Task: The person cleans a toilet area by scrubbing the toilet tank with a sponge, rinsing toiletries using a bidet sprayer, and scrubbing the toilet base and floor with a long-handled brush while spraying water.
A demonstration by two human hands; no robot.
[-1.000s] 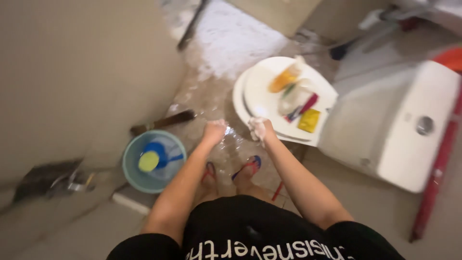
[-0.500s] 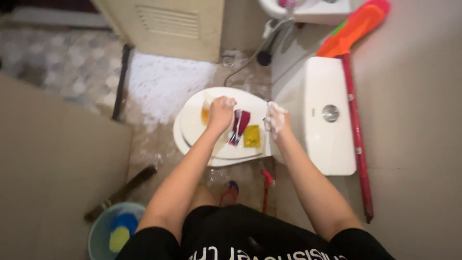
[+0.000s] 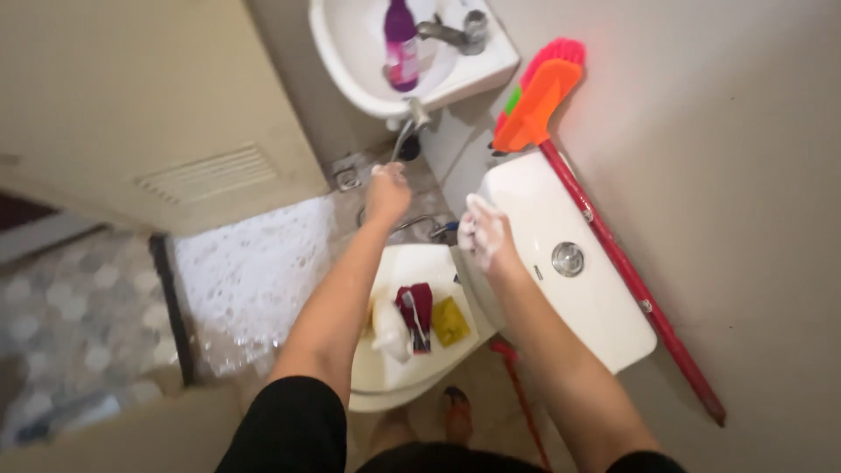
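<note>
Bathroom floor point(image 3: 254, 280) lies wet beside closed toilet lid point(image 3: 394, 368).

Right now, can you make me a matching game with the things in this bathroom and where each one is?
Things:
1. purple plastic bottle
2. orange and pink broom with the red handle
3. small yellow square sponge
4. foamy right hand

Places:
A. on the closed white toilet lid
B. in the white sink basin
C. at the front edge of the white toilet tank
D. leaning against the wall behind the tank

Pairs: 1-B, 2-D, 3-A, 4-C
</note>
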